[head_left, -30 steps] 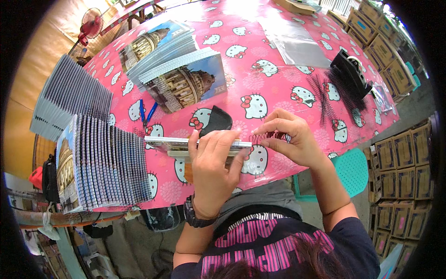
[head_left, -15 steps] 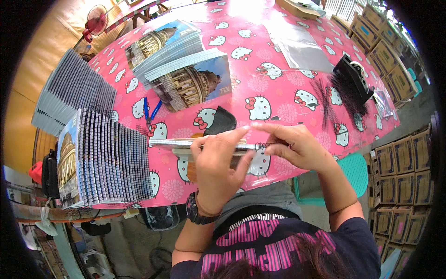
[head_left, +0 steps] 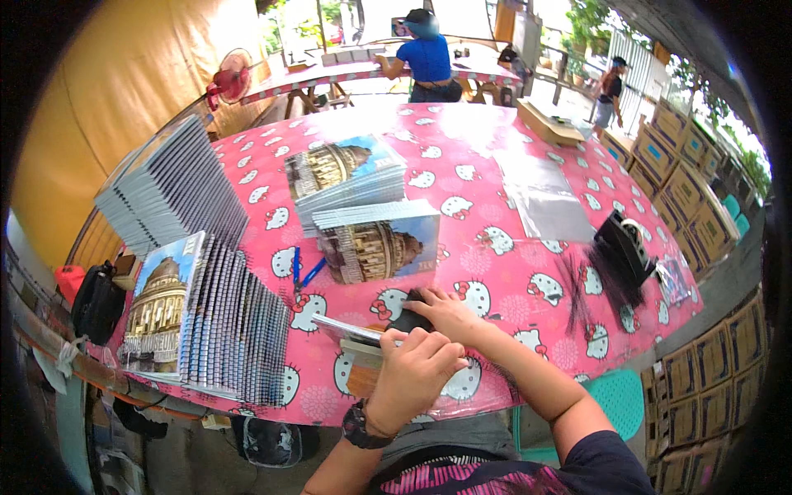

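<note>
My left hand (head_left: 412,375), with a black watch on its wrist, has its fingers curled over a thin spiral-bound book (head_left: 342,327), held edge-on near the table's front. Beneath the book are a pale block (head_left: 363,355) and a brown wooden piece (head_left: 361,381). Just beyond, my right hand (head_left: 450,318) reaches across with fingers stretched over a flat black piece (head_left: 402,320); its fingertips lie on or just above it. Blue-handled pliers (head_left: 302,271) rest to the left, beside a stack of books (head_left: 379,247) with a domed building on the cover.
Tall stacks of spiral-bound books (head_left: 235,322) line the left side. At right are loose black spirals (head_left: 606,276), a black tape dispenser (head_left: 624,247) and clear plastic sheets (head_left: 544,198). A person in blue (head_left: 425,58) works at a far table; another person (head_left: 610,95) stands farther right.
My view has tipped up, bringing the far table and two people in. My right hand has left the book's spiral end and moved over the black piece. The left hand keeps the book.
</note>
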Demonstrator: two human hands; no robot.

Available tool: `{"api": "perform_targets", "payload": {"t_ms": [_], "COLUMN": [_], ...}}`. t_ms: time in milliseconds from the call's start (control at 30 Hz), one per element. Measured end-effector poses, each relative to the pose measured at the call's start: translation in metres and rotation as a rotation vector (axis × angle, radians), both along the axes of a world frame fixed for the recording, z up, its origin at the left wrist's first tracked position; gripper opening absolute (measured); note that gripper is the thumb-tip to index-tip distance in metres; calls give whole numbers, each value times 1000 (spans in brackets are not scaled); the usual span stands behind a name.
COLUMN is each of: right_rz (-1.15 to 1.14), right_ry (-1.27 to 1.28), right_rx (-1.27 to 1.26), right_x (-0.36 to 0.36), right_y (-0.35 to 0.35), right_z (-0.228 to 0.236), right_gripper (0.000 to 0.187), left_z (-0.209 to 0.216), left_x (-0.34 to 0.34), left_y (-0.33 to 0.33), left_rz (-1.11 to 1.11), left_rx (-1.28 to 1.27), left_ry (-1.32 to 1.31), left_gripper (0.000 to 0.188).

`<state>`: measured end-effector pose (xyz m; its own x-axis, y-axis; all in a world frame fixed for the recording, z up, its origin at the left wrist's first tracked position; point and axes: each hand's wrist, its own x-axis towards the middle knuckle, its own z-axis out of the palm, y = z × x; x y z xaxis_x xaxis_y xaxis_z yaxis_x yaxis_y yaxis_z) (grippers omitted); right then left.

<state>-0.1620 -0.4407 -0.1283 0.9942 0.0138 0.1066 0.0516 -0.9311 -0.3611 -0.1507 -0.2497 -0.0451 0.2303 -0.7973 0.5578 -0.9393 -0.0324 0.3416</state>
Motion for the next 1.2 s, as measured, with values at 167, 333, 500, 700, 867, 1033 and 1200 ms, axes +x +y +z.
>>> {"api": "perform_targets", "payload": {"t_ms": [167,333,500,700,867,1033,1200], "right_rz": [28,-149,-137,-125,-9,-80,151], "right_ry": [-22,-111,-126,-140,-140,-10,10], "right_rx": [-4,-14,437,1247,1345,590,888], "right_x": [-12,-13,-27,-77,-95,-89,-89], "right_y": [-4,13,16,-19,-12,-11,-13], "right_z": [-7,-15,-2,16,58,89,96], "right_gripper": [63,45,41,49,70,54,42], "left_z": [-2,-1,-4,-1,5,-9,-8], "left_x": [-4,0,6,6,13,17,19], "left_y": [-4,-7,0,-3,12,16,14], "left_rz": [12,-17,-8,-7,130,156,124], "left_rx": [-124,-153,-120,-75,-117,-195,-162], "left_ry": [51,122,88,61,142,193,206], "left_gripper": [17,14,12,24,49,67,74]}}
